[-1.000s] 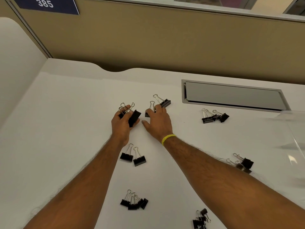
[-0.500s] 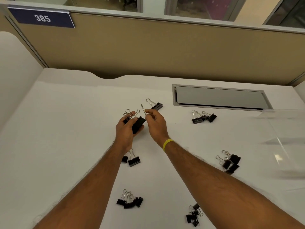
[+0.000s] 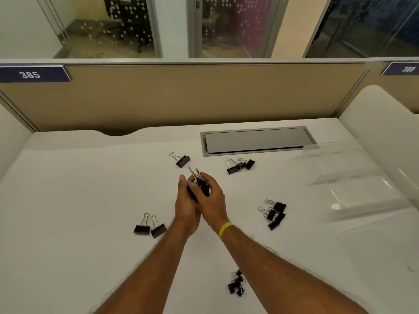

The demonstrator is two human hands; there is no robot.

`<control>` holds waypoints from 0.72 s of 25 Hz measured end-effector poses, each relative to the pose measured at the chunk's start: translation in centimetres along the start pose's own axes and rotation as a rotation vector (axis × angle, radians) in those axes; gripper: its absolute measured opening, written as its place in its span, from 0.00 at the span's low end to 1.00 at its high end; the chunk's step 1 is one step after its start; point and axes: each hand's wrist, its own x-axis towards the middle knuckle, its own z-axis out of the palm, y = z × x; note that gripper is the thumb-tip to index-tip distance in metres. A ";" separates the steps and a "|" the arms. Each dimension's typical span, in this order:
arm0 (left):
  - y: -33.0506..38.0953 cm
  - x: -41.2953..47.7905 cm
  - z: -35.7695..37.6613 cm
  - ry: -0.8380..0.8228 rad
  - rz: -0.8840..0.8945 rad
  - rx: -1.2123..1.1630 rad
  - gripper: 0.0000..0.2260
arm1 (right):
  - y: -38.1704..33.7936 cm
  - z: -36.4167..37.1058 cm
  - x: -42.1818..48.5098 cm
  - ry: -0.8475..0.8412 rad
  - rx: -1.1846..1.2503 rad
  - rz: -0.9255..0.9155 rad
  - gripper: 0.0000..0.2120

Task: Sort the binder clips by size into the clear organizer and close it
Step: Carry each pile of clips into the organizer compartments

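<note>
Two binder clips (image 3: 149, 227) lie at the left of the white table (image 3: 68, 200). A single clip (image 3: 181, 160) lies farther back. In the middle, your left hand (image 3: 186, 207) and right hand (image 3: 213, 200) are pressed together. The fingers of both curl round a bunch of black clips (image 3: 200, 185), held above the table. To the right lie a back heap (image 3: 240, 165), a side heap (image 3: 273, 213) and a near heap (image 3: 236, 284). The clear organizer (image 3: 353, 177) sits at the far right.

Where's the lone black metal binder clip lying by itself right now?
Head view, mid white desk: the lone black binder clip lies just beyond the left hand, which grips a clip bunch, and left of the grey rectangular hatch.
</note>
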 end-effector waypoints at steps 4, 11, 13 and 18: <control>-3.3 -1.4 4.7 -0.001 -0.086 -0.037 0.23 | -0.1 -5.1 -1.2 0.150 -0.050 -0.064 0.27; -10.0 -1.3 14.5 -0.136 -0.233 0.103 0.19 | -1.2 -16.3 -0.6 0.445 -0.039 -0.023 0.13; -11.8 -1.0 18.0 -0.156 -0.232 0.216 0.16 | -1.9 -19.8 0.3 0.524 -0.018 -0.002 0.07; -15.2 2.3 26.1 -0.261 -0.165 0.560 0.15 | -3.5 -27.8 4.6 0.663 -0.003 0.028 0.06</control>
